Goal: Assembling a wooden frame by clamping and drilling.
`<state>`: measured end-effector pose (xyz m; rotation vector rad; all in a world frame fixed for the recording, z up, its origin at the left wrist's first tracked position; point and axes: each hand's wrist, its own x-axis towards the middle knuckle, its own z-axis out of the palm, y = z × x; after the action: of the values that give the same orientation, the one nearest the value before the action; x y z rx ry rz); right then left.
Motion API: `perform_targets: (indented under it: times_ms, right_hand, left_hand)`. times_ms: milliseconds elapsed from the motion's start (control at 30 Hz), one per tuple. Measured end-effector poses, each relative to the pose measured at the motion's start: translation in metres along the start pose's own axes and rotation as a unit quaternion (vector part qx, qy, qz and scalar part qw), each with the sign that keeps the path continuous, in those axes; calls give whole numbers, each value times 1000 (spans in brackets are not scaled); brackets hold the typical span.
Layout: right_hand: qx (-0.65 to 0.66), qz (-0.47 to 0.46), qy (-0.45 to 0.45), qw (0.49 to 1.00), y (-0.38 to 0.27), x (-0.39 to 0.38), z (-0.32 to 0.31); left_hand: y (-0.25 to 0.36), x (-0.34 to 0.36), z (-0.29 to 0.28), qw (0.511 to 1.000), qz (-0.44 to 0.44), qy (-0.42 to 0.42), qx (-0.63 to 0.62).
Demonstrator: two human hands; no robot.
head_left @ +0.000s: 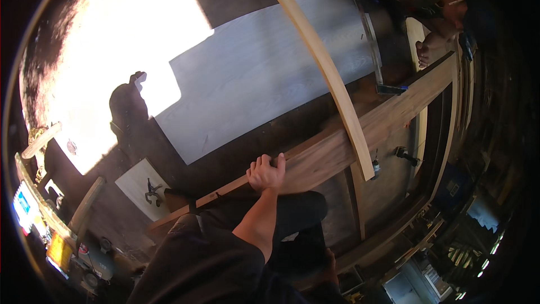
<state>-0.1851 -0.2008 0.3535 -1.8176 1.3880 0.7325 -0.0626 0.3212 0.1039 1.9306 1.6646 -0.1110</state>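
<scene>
My left hand (265,173) is closed over the near end of a long brown wooden board (323,164), its fingers curled across the edge. The board runs from my legs toward the far right. A pale wooden strip (320,59) crosses over it, reaching from the top of the view down to its near side. A narrow patch of skin (331,262) shows low beside my dark clothing; it may be my right hand, but its fingers are hidden. Near the board's far part lies a bar clamp (378,62) with a blue end.
A light grey panel (259,62) lies beyond the board. Another person (439,17) crouches at the far right, a bare foot near the board. A cordless drill (406,156) sits inside the wooden frame. A small board (140,186) bears a dark metal tool. Strong sunlight covers the left floor.
</scene>
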Motion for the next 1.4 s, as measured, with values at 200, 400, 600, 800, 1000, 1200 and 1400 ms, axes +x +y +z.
perform_targets:
  times_ms: [200, 400, 600, 800, 1000, 1200, 1400]
  right_hand:
    - [15, -10, -2, 1000, -18, 63, 53]
    - [95, -32, -4, 995, 16, 108, 25]
    - [-516, 104, 134, 840, -31, 119, 85]
    - [-520, 112, 158, 832, -24, 142, 27]
    - [-501, 76, 133, 852, -8, 142, 28]
    - [-514, 85, 75, 850, -11, 140, 68]
    - [-445, 22, 28, 895, 86, 262, -14]
  left_hand:
    - [-4, 4, 0, 1000, -1, 24, 7]
    - [1, -2, 4, 999, 12, 32, 20]
    - [-18, 2, 1, 995, 30, 70, 66]
    - [9, -18, 16, 997, 37, 46, 50]
    - [8, -19, 15, 996, 31, 44, 68]
    - [-9, -4, 1, 991, 39, 80, 98]
    - [2, -17, 17, 997, 22, 45, 64]
